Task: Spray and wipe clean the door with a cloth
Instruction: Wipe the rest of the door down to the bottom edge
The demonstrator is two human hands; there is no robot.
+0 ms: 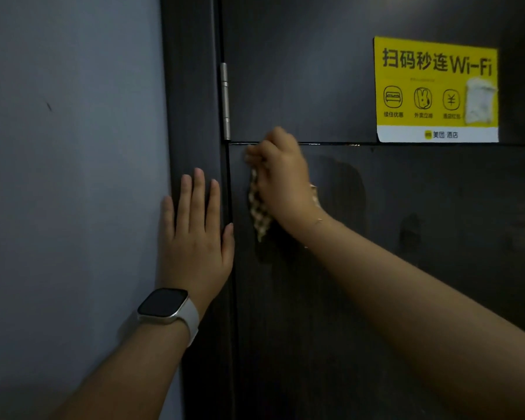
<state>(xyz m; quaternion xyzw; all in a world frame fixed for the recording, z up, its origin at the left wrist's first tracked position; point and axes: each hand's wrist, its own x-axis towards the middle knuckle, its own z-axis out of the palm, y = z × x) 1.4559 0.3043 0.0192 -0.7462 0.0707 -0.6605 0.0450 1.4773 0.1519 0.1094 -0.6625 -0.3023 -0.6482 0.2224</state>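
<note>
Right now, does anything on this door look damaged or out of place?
Yes. The yellow Wi-Fi sticker sits slightly askew, and a patch on its right side is torn or scraped to white. The door shows darker smudges right of the cloth.

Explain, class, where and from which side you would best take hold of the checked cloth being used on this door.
Take the checked cloth at its bunched upper part, where the right hand already grips it against the door. Come from the front, straight at the panel: the cloth lies against the flat surface, so only its outer face is reachable. Its lower end hangs loose and would probably slip.
</note>
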